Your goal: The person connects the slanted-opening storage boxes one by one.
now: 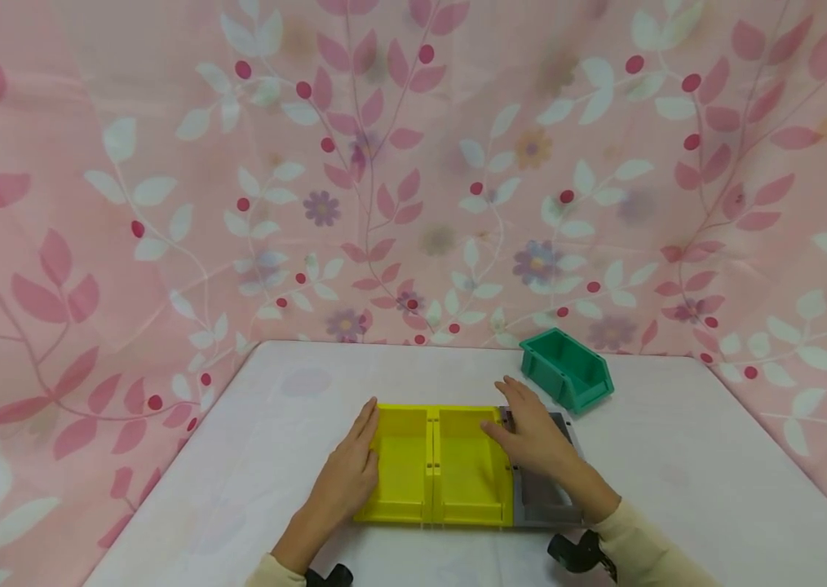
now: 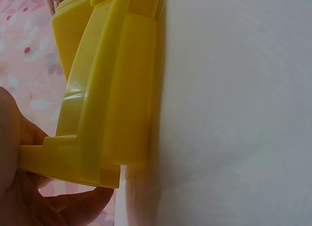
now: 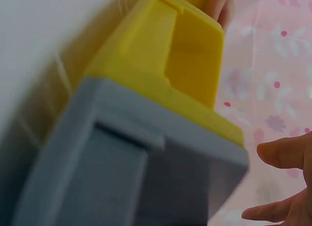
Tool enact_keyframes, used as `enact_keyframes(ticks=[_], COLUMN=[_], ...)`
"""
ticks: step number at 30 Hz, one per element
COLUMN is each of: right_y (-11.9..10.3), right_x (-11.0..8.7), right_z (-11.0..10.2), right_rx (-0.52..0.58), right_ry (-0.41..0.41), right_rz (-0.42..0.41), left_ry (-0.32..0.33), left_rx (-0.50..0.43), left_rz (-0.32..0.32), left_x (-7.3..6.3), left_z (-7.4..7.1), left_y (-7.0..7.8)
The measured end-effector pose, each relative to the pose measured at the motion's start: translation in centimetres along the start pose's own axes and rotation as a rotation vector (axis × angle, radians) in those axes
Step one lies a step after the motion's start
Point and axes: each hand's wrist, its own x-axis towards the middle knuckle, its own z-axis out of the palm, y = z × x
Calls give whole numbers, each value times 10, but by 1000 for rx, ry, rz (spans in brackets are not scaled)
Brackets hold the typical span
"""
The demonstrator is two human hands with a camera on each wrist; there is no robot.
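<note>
In the head view, your left hand [image 1: 346, 474] lays fairly straight fingers against two yellow open-topped plastic bins [image 1: 429, 491] abutting a grey plastic bin [image 1: 549, 515] at lower centre, your right hand [image 1: 537, 436] spread-fingered above; the left wrist view shows your fingers touching yellow at lower left, the right wrist view your parted fingers at lower right.

We see a screened-off white work table [image 1: 685, 489], though whether in a home or a workroom we cannot tell. A pink floral backdrop [image 1: 399, 187] encloses its far, left and right sides, and plastic bins [image 1: 472, 465] stand on it.
</note>
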Motion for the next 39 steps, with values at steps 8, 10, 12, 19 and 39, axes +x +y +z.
enact_keyframes(ticks=[8,10,12,19,39], right_y=[18,23,30,58,137], right_x=[12,17,22,41,73], right_z=[-42,-53,-63,-89,-103], right_rx=[-24,-28,-42,-91,-174], right_ry=[12,11,14,-13,-60], right_rz=[-48,-37,-22,7,95], left_ry=[-39,-43,-43,-39,-53], left_rx=[96,106,114,116,104], left_rz=[-1,-3,-5,-13,-50], left_x=[1,1,2,1,2], left_z=[-3,-4,-4,-4,-11], left_y=[0,1,1,0,-5])
